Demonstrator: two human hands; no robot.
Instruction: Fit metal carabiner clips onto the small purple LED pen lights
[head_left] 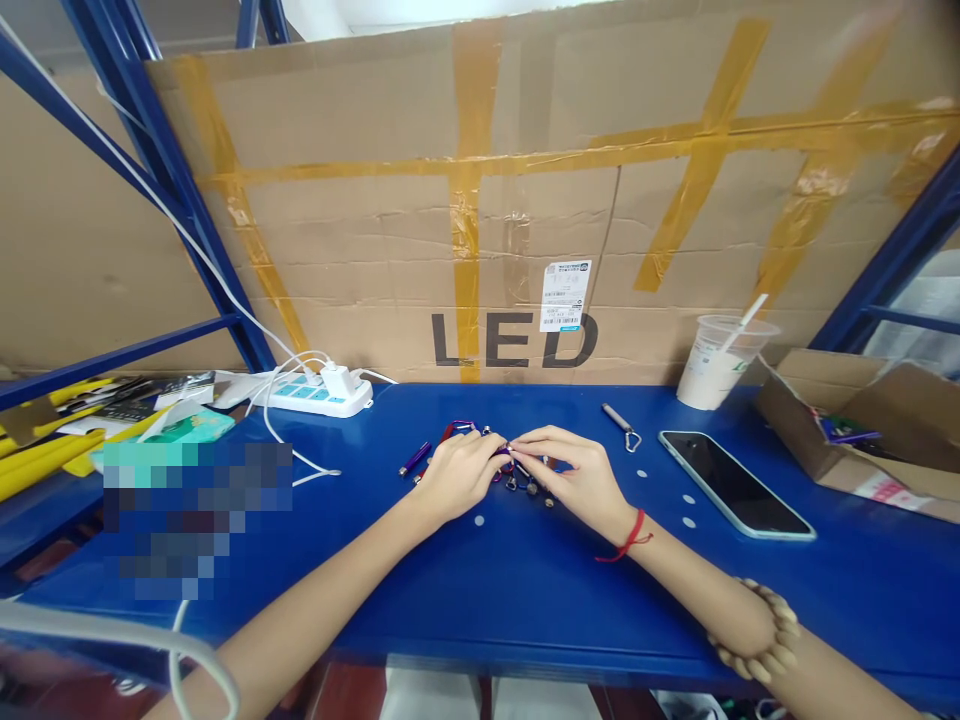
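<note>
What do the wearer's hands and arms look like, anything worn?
Both the left hand and right hand are ungloved, forearms sleeveless. The right wrist wears a knotted red cord; farther up sits a pale beaded bracelet. The left shows none.

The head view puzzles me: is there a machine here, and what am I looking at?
No machine: these are a person's bare hands, seen by a camera on their head looking forward and down. On the blue table are a phone, a cup, a power strip and small keychains. The left hand seems to hold a small purple piece, mostly hidden. The right hand meets its end; what it grips is too small to tell.
</note>
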